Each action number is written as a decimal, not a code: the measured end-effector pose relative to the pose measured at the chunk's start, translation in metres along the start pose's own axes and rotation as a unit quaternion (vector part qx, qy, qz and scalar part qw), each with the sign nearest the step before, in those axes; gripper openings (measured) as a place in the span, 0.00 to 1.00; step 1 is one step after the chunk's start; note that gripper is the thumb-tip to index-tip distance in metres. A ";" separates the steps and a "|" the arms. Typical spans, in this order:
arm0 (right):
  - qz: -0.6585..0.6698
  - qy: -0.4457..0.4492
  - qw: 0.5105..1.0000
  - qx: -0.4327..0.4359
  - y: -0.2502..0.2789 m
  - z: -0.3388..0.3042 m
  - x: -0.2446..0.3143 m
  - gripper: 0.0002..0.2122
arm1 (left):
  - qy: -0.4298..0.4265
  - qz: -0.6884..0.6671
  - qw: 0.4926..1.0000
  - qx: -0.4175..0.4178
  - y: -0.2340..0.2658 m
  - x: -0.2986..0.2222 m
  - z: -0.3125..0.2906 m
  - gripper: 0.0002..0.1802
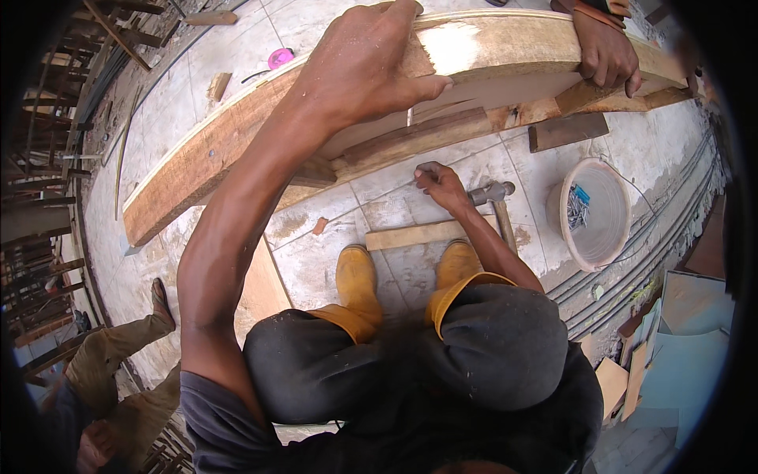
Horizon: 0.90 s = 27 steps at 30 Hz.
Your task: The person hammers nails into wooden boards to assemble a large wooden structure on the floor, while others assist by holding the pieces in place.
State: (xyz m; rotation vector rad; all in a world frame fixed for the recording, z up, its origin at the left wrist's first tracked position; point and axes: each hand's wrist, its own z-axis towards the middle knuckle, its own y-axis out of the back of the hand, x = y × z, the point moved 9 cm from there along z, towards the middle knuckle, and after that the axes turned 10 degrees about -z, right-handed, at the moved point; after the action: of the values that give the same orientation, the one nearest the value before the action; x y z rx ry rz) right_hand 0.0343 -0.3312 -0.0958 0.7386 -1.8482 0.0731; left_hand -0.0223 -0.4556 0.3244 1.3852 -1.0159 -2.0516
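Observation:
A long wooden frame [505, 59] with a thin panel on its far side stands on edge across the far part of the view. My left hand [367, 67] is closed over its upper beam, thumb on the near face. Below the frame, apart from it, my right hand [442, 186] has its fingers curled together; whatever they may hold is too small to make out. A hammer [491, 193] lies on the floor beside my right wrist, its wooden handle partly behind my forearm. Another person's hand [608, 59] grips the frame's right part.
A pale bucket [559, 209] with nails [578, 215] stands at right. A wood strip [410, 235] lies before my yellow boots [359, 276]. A dark wood block [568, 132] rests near the frame. Cables run along the right; board scraps lie lower right. Another person's leg [118, 340] is at left.

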 end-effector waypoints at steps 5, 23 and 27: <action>-0.021 0.018 0.997 -0.065 0.034 -0.004 0.009 0.19 | 0.030 -0.005 0.999 0.023 -0.001 -0.009 0.005 0.35; -0.150 0.176 0.973 0.007 0.066 -0.078 0.162 0.12 | -0.093 0.069 0.992 -0.053 -0.013 -0.001 0.002 0.52; -0.209 0.367 0.905 -0.049 0.111 -0.147 0.284 0.11 | -0.025 -0.106 0.991 -0.072 0.016 0.014 -0.010 0.42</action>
State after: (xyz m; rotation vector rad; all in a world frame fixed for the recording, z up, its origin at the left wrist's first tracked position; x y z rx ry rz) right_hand 0.0373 -0.3136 0.2422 0.8711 -0.9478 -0.0214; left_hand -0.0185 -0.4792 0.3265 1.4241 -0.7487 -2.2755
